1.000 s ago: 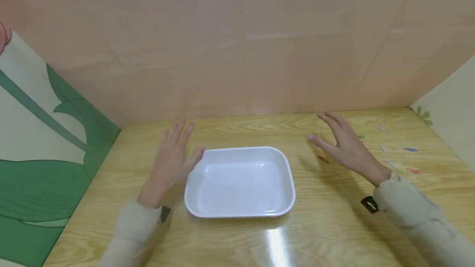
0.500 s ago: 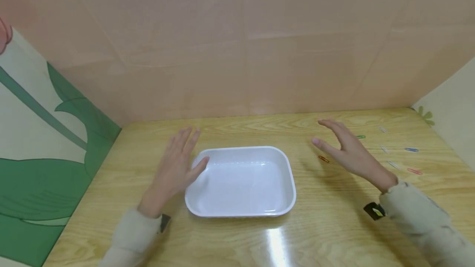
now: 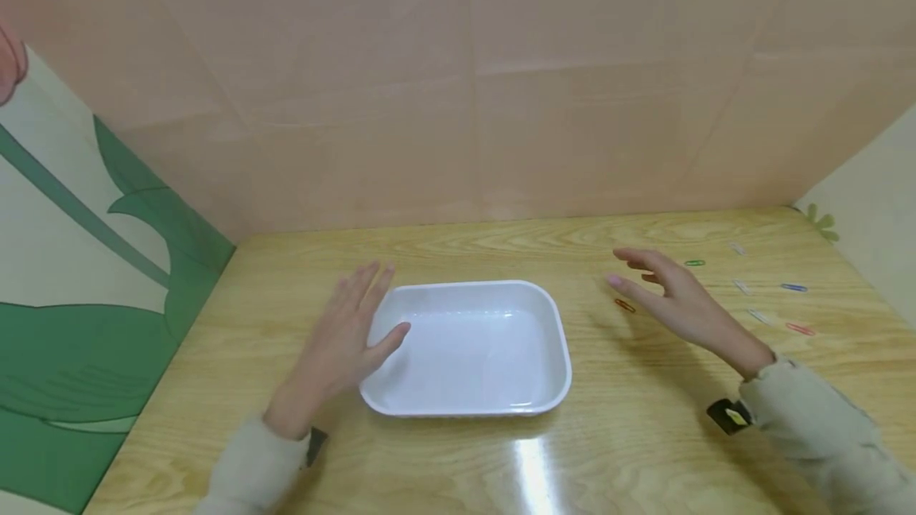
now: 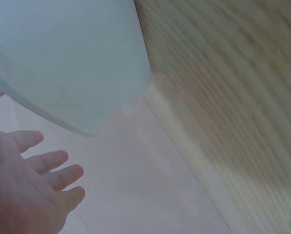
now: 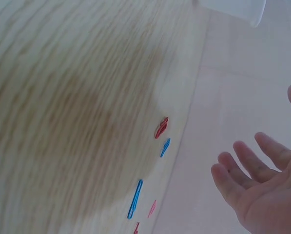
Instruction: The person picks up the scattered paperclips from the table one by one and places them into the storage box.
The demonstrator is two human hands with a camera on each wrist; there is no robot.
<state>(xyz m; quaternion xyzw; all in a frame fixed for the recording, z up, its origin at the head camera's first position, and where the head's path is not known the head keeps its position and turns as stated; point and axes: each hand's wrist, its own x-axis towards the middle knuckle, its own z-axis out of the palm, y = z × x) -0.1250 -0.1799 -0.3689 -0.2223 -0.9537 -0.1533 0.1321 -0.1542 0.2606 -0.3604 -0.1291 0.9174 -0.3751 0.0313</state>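
A white rectangular tray [image 3: 465, 364] with rounded corners stands on the wood-grain table. My left hand [image 3: 339, 344] hovers at its left side, fingers spread, covering part of the left rim. In the left wrist view that hand [image 4: 33, 190] holds nothing, near the tray wall [image 4: 77, 63]. My right hand [image 3: 676, 300] is in the air right of the tray, fingers loosely bent and holding nothing. Just below its thumb lies an orange-red paper clip [image 3: 625, 305]; a green paper clip [image 3: 694, 262] lies behind it. The right wrist view also shows the red paper clip [image 5: 161, 127] apart from the hand [image 5: 262, 180].
Farther right lie a blue paper clip [image 3: 793, 288], a pinkish-red paper clip [image 3: 800, 329] and several pale ones, including one white paper clip [image 3: 758, 316]. A pinkish wall covering [image 3: 472, 102] rises behind the table [image 3: 444, 467]. A green leaf-patterned panel [image 3: 86, 364] borders the left.
Both hands have come slightly nearer the person. The left has shifted a little right over the tray's edge, the right also a little right, baring the green paper clip. Tray and clips stay put.
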